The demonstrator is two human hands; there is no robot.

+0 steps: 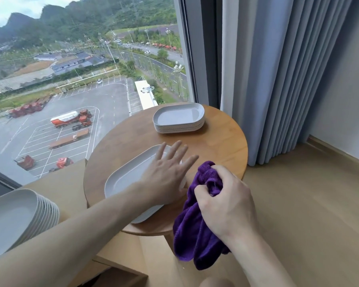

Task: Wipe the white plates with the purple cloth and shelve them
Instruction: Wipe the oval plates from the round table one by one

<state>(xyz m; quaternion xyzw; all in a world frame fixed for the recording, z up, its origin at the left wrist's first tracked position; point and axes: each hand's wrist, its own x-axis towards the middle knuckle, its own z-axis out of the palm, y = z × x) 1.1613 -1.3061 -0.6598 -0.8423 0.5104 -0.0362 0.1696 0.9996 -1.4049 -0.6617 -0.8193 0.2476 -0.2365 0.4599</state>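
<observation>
Round wooden table (220, 141) by window (81, 79), grey curtain (278, 79), stacked white plates (178, 119)

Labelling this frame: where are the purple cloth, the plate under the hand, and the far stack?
purple cloth (192, 230): head view, hanging fold.
plate (125, 177): head view, bare inner surface.
far stack (177, 117): head view, top plate's centre.

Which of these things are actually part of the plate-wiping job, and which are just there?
Part of the job:
- purple cloth, gripped by the right hand
- white plate under the open left hand
- plate stack by the window
- taller plate stack at lower left

Just there:
- round wooden table
- grey curtain
- window
</observation>
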